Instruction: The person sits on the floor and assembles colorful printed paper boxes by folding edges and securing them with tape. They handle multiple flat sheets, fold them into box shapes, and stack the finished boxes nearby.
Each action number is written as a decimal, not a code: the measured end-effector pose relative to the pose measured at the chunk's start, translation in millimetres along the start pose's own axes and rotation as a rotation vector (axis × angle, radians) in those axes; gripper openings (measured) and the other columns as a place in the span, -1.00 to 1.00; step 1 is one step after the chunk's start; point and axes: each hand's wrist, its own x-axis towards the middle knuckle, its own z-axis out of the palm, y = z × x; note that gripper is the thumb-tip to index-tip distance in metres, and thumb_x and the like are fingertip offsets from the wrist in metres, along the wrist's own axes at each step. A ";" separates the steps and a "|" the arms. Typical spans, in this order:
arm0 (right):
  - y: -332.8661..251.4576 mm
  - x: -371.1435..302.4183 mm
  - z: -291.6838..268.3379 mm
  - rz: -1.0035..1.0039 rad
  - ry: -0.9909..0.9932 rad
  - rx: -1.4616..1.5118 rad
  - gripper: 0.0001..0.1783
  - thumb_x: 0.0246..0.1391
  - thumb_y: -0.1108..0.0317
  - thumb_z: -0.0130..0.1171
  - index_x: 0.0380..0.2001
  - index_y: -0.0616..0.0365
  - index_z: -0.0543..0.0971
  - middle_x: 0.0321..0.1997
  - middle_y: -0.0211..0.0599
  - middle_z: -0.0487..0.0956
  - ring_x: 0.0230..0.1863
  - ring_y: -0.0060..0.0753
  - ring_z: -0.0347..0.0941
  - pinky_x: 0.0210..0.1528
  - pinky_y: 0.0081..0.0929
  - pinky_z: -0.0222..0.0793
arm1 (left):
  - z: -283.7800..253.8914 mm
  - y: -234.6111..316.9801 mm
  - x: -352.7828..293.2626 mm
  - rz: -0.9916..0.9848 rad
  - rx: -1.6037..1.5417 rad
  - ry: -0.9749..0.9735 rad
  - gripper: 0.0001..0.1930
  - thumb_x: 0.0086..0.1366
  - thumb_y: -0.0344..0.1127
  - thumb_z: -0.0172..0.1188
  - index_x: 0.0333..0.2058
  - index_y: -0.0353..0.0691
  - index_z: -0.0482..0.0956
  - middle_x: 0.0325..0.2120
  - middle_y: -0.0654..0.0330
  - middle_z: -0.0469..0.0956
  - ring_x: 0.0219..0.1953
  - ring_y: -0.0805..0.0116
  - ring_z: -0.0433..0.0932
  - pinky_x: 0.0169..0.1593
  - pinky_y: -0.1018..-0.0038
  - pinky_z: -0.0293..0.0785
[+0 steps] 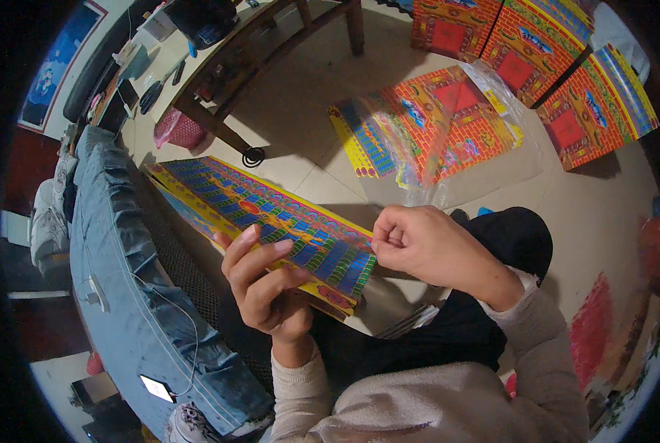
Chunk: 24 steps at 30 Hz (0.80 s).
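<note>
A long folded cardboard piece [285, 229], printed like a tiled roof in blue, green and orange with yellow edges, lies slantwise before me. My left hand [271, 288] is in front of its near edge, palm up, fingers apart and half bent. Whether that hand touches the cardboard is unclear. At the right end of the piece, my right hand [426, 247] is closed with thumb and forefinger pinched together. What lies in the pinch, if anything, is hidden.
Brick-printed cardboard sheets [466, 107] lie partly under clear plastic on the tiled floor. Brick-printed panels [592, 111] stand at the far right. A wooden table [212, 122] is at the far left. A blue-covered seat [123, 258] with a phone [157, 388] and cable runs along the left.
</note>
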 end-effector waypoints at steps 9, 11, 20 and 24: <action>20.5 -0.7 10.6 -0.123 0.034 0.023 -0.86 0.13 0.45 0.20 -0.34 0.26 0.45 -0.55 -0.32 0.50 -0.51 -0.59 0.38 -0.42 -0.48 0.35 | -0.2 -1.3 -5.8 -0.035 -0.083 0.070 -0.87 0.20 -0.21 0.25 -0.49 -0.06 0.56 -0.24 0.20 0.66 0.16 0.07 0.47 0.47 0.00 -0.01; 23.4 -1.6 12.6 -0.105 0.028 0.044 -0.86 0.14 0.46 0.19 -0.31 0.26 0.45 -0.53 -0.34 0.50 -0.49 -0.60 0.39 -0.40 -0.50 0.36 | -2.7 0.8 -4.4 -0.037 -0.063 0.054 -0.87 0.19 -0.21 0.25 -0.49 -0.05 0.56 -0.24 0.21 0.66 0.16 0.08 0.47 0.47 0.00 -0.01; 37.8 0.2 20.0 -0.126 0.252 0.161 -0.86 0.17 0.51 0.18 -0.20 0.22 0.51 -0.41 -0.38 0.50 -0.40 -0.70 0.38 -0.35 -0.58 0.34 | -3.4 -1.8 -2.7 -0.033 -0.057 0.072 -0.80 0.25 -0.15 0.23 -0.49 -0.07 0.55 -0.25 0.20 0.65 0.16 0.08 0.48 0.48 -0.01 -0.02; 31.2 -14.6 17.9 -0.529 0.337 -0.042 -0.76 0.12 0.45 0.31 -0.11 0.10 0.65 -0.35 -0.38 0.55 -0.39 -0.58 0.49 -0.36 -0.53 0.41 | -0.1 2.7 2.1 -0.025 -0.042 0.086 -0.78 0.27 -0.12 0.21 -0.49 -0.07 0.53 -0.27 0.20 0.64 0.16 0.08 0.48 0.48 -0.03 -0.03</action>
